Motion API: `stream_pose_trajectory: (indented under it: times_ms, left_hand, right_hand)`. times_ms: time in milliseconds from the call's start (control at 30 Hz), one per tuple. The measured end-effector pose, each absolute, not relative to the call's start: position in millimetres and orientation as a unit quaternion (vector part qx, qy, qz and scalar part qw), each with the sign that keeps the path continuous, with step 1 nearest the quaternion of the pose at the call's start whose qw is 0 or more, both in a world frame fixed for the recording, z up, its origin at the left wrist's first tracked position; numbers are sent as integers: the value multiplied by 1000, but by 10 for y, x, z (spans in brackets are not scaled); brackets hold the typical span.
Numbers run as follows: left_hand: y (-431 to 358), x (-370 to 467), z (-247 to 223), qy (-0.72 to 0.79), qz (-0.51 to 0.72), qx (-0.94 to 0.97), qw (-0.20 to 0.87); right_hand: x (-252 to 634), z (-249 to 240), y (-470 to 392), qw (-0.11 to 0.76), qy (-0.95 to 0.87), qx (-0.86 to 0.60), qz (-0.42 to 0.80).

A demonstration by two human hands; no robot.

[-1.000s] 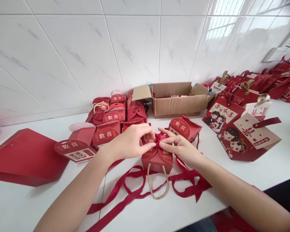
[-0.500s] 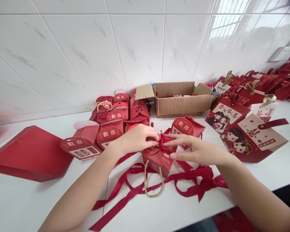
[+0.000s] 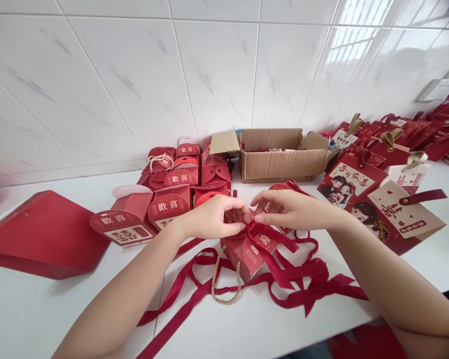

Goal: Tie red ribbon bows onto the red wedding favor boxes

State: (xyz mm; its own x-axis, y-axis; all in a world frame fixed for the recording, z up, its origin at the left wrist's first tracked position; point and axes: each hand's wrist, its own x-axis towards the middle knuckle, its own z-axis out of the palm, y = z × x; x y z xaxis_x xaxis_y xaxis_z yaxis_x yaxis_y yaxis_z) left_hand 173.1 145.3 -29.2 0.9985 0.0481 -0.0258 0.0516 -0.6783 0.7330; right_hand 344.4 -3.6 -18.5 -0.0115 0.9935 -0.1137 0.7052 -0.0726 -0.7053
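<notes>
A red gift box (image 3: 243, 257) sits on the white counter before me, a dark red ribbon (image 3: 271, 254) knotted on its top with loose tails hanging over the right side. My left hand (image 3: 219, 214) is closed at the left of the knot, thumb and forefinger pinching the ribbon. From the right, my right hand (image 3: 290, 209) pinches the ribbon at the same knot, its fingertips nearly meeting the left ones. A twisted rope handle (image 3: 226, 302) loops from the box's near side onto the counter. Both hands partly hide the box top.
Several red boxes (image 3: 168, 205) stand at the back left, beside an open cardboard box (image 3: 284, 166). More ribbon (image 3: 189, 304) trails across the counter. A large red bag (image 3: 47, 234) lies at the left; printed gift bags (image 3: 400, 214) line the right.
My right hand has lifted and drawn its fingers in, from lying over the ribbon to pinching it at the knot. Ribbon tails now hang free over the box's side.
</notes>
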Motion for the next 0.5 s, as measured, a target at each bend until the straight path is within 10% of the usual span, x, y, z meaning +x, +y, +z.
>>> stream_pose_trajectory:
  times_ms: [500]
  left_hand:
    - [1388,1706,-234,62,2,938,341]
  right_hand:
    - [3470,-220,43,192,-651,-654,334]
